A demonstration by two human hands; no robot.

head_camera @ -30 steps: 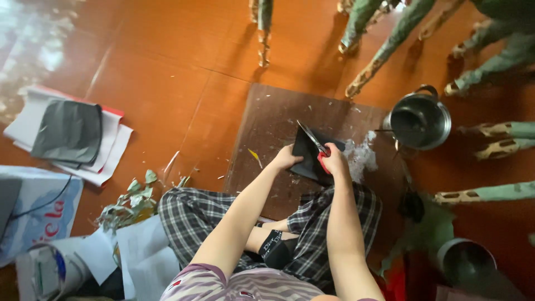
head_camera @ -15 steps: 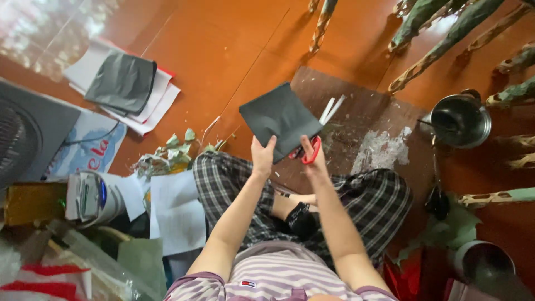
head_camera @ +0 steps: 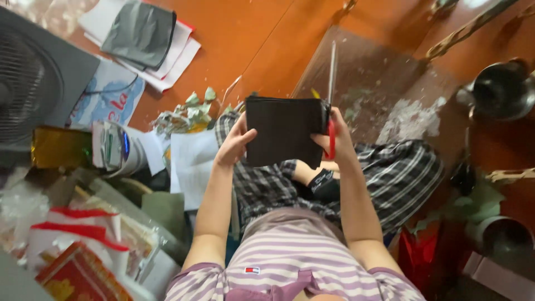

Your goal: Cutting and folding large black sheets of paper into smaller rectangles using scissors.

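Both hands hold 1 black sheet point(head_camera: 284, 131) up over the lap. The left hand point(head_camera: 234, 142) grips its left edge, thumb on the face and the other fingers behind it. The right hand point(head_camera: 337, 139) closes on the right edge and also on 1 pair of scissors point(head_camera: 331, 83): the red handles sit inside the fingers and the blades point up past the fingertips, beyond the sheet's top edge.

Below the 2 hands lie checked trousers point(head_camera: 390, 173) and a striped shirt point(head_camera: 290, 262). Beyond the fingertips is 1 brown board point(head_camera: 373, 72) with pale scraps. Right of the right hand stand 2 metal pots point(head_camera: 501, 89), 1 far and 1 near. Left of the left hand are green leaf scraps point(head_camera: 192, 108), white paper point(head_camera: 192, 161), 1 grey sheet point(head_camera: 139, 33) on white sheets, and 1 fan point(head_camera: 28, 83).
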